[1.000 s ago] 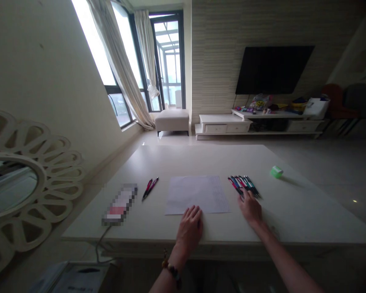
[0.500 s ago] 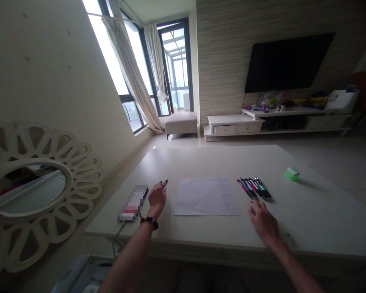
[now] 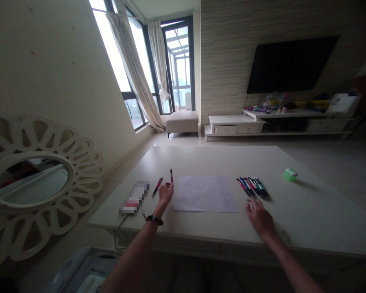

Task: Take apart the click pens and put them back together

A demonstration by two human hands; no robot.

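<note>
Head view, my feed: left hand [image 3: 165, 193] pinched shut on purple pen [image 3: 171, 176], beside left edge of paper [image 3: 204, 194], pen sticking out past fingertips. Red-black pen [image 3: 157, 187] lies just beside, toward left edge of table [image 3: 219, 160]; pixelated device [image 3: 134, 199] nearer that edge. Right hand [image 3: 260, 217] loosely open, fingers bent, at front-edge side of pen row [image 3: 254, 188]; I can't tell whether touching. Green box [image 3: 290, 175] near right edge

White bench [image 3: 213, 159], flat top. One sheet of paper [image 3: 203, 194] lies flat, marks along its right side. Left of the paper: one red-and-black pen [image 3: 157, 187]; farther left, a phone [image 3: 134, 198], detail obscured. Right of the paper: several pens [image 3: 254, 188] side by side; farther right, a green-and-white box [image 3: 290, 175].
</note>
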